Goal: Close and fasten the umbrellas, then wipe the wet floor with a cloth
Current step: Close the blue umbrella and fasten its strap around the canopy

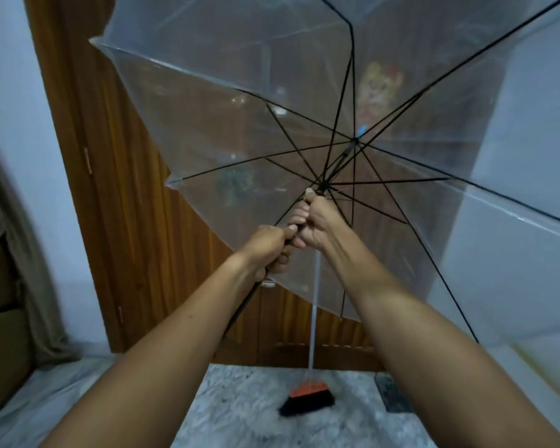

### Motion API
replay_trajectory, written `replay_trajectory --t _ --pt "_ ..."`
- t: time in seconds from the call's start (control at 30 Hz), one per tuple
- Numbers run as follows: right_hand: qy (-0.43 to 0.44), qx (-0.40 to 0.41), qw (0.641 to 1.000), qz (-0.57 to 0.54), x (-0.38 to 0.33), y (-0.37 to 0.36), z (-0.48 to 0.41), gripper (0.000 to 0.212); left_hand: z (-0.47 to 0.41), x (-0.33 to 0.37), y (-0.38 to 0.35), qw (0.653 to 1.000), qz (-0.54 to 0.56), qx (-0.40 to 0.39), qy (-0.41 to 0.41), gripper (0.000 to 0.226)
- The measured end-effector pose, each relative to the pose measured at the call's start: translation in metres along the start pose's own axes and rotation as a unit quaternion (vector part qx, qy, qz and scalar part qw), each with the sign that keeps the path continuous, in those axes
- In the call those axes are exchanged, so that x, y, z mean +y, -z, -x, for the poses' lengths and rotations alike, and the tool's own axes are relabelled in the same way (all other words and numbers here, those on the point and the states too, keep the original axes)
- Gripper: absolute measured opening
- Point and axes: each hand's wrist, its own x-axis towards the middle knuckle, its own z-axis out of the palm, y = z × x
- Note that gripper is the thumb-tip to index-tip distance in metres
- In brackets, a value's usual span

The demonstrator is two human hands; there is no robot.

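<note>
The umbrella (223, 130) filling the upper frame has a clear, glossy plastic skin on thin black ribs — likely metal. Behind it at left, the door (117, 189) is grained brown wood. At the bottom, the floor (240, 409) looks like mottled grey stone — the broom (307, 399) has black bristles.

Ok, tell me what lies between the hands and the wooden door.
Head view: the clear canopy of the open umbrella spreads between the left hand, the right hand and the wooden door; a broom stands there too.
</note>
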Motion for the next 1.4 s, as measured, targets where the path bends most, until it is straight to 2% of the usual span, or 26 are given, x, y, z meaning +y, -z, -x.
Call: replay_trajectory --t 0.07,0.17,0.33,0.4,0.47,0.67,0.9,1.03,1.2,1.27,1.4 --pt "0.026 0.025 0.999 0.011 -0.004 0.012 0.004 0.053 0.002 -0.004 -0.014 0.999 0.017 -0.022 0.023 0.039" --pt "0.097 0.074 0.992 0.032 -0.012 0.029 0.0 0.046 0.002 -0.01 -0.026 0.996 0.044 -0.049 0.058 0.038" --pt "0.169 0.132 0.977 0.011 -0.063 0.059 -0.022 0.033 0.035 -0.043 0.002 0.984 -0.051 -0.134 0.105 0.042" --pt "0.183 0.149 0.972 0.005 -0.082 0.066 -0.03 0.033 0.048 -0.051 0.012 0.98 -0.063 -0.162 0.102 0.035" --pt "0.186 0.152 0.971 0.002 -0.09 0.066 -0.036 0.033 0.047 -0.051 0.016 0.986 -0.067 -0.139 0.068 0.03" --pt "0.181 0.132 0.974 -0.03 -0.086 0.051 -0.037 0.036 0.029 -0.046 0.038 0.991 -0.089 -0.096 0.034 0.029" --pt "0.104 0.068 0.992 0.026 -0.009 0.019 -0.017 0.04 -0.002 -0.016 0.03 0.995 -0.074 -0.068 0.011 0.026" --pt "0.082 0.064 0.994 0.034 0.003 0.009 -0.016 0.038 -0.01 -0.004 0.023 0.995 -0.059 -0.082 0.014 0.027" --pt "0.147 0.127 0.981 0.0 -0.01 0.001 -0.025 0.037 -0.008 0.008 0.012 0.994 -0.053 -0.098 -0.022 0.027" --pt "0.149 0.106 0.983 -0.026 -0.024 0.003 -0.025 0.037 -0.006 0.01 0.016 0.994 -0.014 -0.109 -0.009 0.018" --pt "0.173 0.001 0.982 -0.081 -0.053 0.011 -0.023 0.04 0.003 0.001 0.034 0.981 0.01 -0.183 0.066 0.043"
